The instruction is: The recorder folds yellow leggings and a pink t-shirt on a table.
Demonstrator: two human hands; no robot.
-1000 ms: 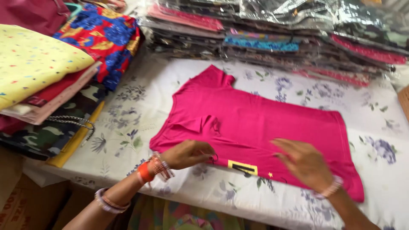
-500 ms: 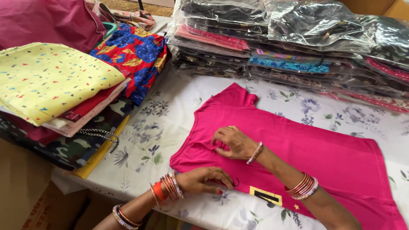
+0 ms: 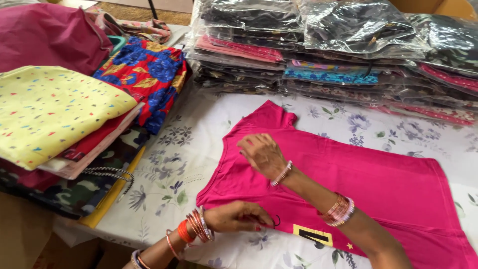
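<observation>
Head view: pink T-shirt (image 3: 348,184) lies spread flat on the desk (image 3: 199,164), which is covered by a white cloth with a blue flower print. Its short sleeve points toward the far stacks, and a yellow and black patch (image 3: 312,234) shows near the edge closest to the person.

Left hand (image 3: 236,216) rests at the shirt's near edge, wrist loaded with orange and silver bangles (image 3: 196,226); its fingers (image 3: 261,222) are curled closed, pinching the pink fabric beside a small dark loop.

Right hand (image 3: 262,154) is raised just over the shirt's chest area, fingers loosely bent and open, gripping nothing. Whether it touches the cloth I cannot tell, as it is slightly blurred.

At the left of the desk sits a pile of folded fabrics: a yellow speckled piece (image 3: 50,109) on top, a red and blue floral piece (image 3: 149,74) beside it, camouflage cloth (image 3: 74,194) underneath. Along the far side lie stacks of garments in clear plastic bags (image 3: 348,45).
</observation>
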